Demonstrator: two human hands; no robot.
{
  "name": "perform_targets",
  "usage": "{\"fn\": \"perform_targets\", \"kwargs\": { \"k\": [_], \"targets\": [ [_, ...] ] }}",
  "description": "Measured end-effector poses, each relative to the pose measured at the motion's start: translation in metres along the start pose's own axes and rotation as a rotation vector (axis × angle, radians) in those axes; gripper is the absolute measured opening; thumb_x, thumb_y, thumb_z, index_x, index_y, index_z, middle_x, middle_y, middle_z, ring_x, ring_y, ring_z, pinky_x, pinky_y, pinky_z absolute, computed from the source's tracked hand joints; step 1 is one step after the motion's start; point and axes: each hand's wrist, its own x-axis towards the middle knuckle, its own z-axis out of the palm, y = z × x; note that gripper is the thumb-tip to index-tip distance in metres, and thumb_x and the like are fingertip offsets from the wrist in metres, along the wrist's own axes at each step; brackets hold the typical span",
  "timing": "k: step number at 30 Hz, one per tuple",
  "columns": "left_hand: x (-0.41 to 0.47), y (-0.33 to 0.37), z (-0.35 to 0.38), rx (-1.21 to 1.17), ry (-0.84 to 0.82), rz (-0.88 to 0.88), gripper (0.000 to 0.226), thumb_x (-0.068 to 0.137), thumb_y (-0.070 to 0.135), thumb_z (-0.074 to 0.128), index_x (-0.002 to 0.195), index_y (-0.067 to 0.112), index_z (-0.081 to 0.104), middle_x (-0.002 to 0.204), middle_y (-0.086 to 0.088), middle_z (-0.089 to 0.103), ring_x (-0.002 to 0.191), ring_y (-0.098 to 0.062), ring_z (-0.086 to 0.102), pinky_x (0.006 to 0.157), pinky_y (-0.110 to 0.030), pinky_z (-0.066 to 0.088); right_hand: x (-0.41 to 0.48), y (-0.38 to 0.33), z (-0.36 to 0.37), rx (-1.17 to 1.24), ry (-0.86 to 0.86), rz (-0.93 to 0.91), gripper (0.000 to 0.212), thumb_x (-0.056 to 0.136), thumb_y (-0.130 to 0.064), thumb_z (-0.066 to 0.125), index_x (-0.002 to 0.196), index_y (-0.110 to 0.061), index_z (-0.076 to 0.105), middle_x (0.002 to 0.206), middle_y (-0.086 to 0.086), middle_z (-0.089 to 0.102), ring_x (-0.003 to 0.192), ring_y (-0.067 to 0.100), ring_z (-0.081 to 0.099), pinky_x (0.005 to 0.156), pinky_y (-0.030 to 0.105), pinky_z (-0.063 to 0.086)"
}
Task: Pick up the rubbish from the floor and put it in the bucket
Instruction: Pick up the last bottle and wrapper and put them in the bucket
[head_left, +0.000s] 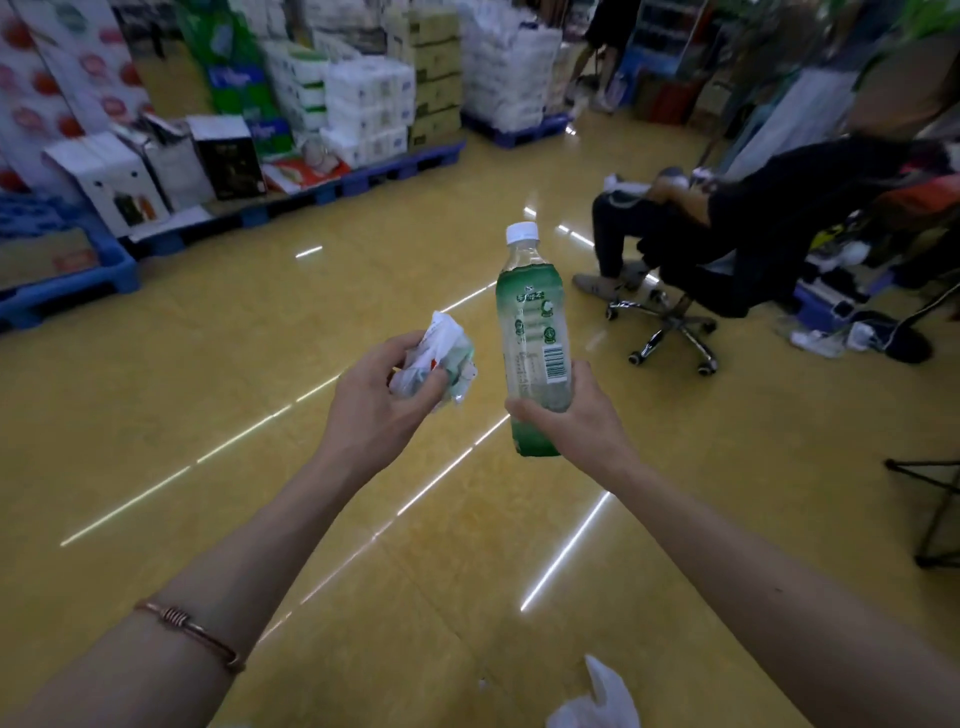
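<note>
Rubbish in both hands — left hand (382, 400) clutches crumpled wrapper (441, 358), right hand (563, 415) grips bottle (532, 332). Carry step; bucket unseen — locate, then drop.

We record:
- bottle (532, 332): clear, with a label fading from green to white, green print and a black-and-white barcode
- cap (522, 232): white
- crumpled wrapper (441, 364): white with red and pale green patches
- floor (208, 415): glossy ochre yellow, crossed by thin white light streaks
- pallets (395, 169): blue
- stacked packs (369, 104): white
- wall panel (31, 78): white, patterned with red round motifs
- bracelet (192, 631): copper-pink
- plastic bag (602, 701): translucent white
- seated person's clothes (779, 208): black
- chair base (670, 327): silver chrome
</note>
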Motion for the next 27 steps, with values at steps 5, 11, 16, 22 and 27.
{"fn": "perform_targets", "kwargs": {
  "k": [5,11,16,22,27],
  "targets": [
    [0.002,0.051,-0.013,-0.042,-0.024,0.063,0.028,0.085,0.027,0.064,0.112,0.031,0.056,0.082,0.016,0.057,0.062,0.004,0.055,0.053,-0.006,0.041,-0.021,-0.034,-0.030,0.021,0.068,-0.043,0.053,0.074,-0.037,0.077,0.116,-0.025,0.048,0.108,-0.007,0.061,0.099,0.009,0.062,0.075,0.024,0.056],
    [-0.013,0.091,-0.011,-0.077,-0.049,0.118,0.023,0.086,0.032,0.062,0.108,0.030,0.055,0.082,0.020,0.057,0.070,-0.001,0.057,0.060,-0.020,0.045,-0.056,-0.055,-0.061,0.037,0.108,-0.059,0.051,0.074,-0.057,0.068,0.112,-0.028,0.051,0.107,-0.005,0.063,0.094,0.007,0.065,0.077,0.029,0.058],
    [-0.031,0.109,-0.010,-0.151,-0.086,0.210,0.023,0.087,0.026,0.063,0.104,0.035,0.051,0.096,0.015,0.057,0.087,-0.013,0.060,0.070,-0.025,0.050,-0.082,-0.060,-0.069,0.090,0.149,-0.037,0.040,0.083,-0.054,0.061,0.110,-0.025,0.055,0.105,0.001,0.065,0.088,0.012,0.068,0.073,0.034,0.060],
    [-0.055,0.118,-0.009,-0.167,-0.106,0.278,0.029,0.085,0.025,0.066,0.100,0.044,0.049,0.113,0.000,0.057,0.095,-0.018,0.061,0.071,-0.020,0.048,-0.112,-0.053,-0.074,0.252,0.121,0.051,0.041,0.082,-0.041,0.068,0.114,-0.021,0.053,0.110,0.005,0.064,0.096,0.020,0.068,0.081,0.041,0.058],
    [-0.085,0.128,-0.009,-0.174,-0.111,0.224,0.028,0.085,0.025,0.066,0.099,0.040,0.049,0.101,0.005,0.061,0.078,-0.003,0.059,0.055,-0.007,0.043,-0.132,-0.048,-0.085,0.273,0.090,0.050,0.063,0.067,-0.043,0.074,0.118,-0.018,0.048,0.108,0.002,0.061,0.095,0.016,0.066,0.074,0.032,0.057]
  ]
}}
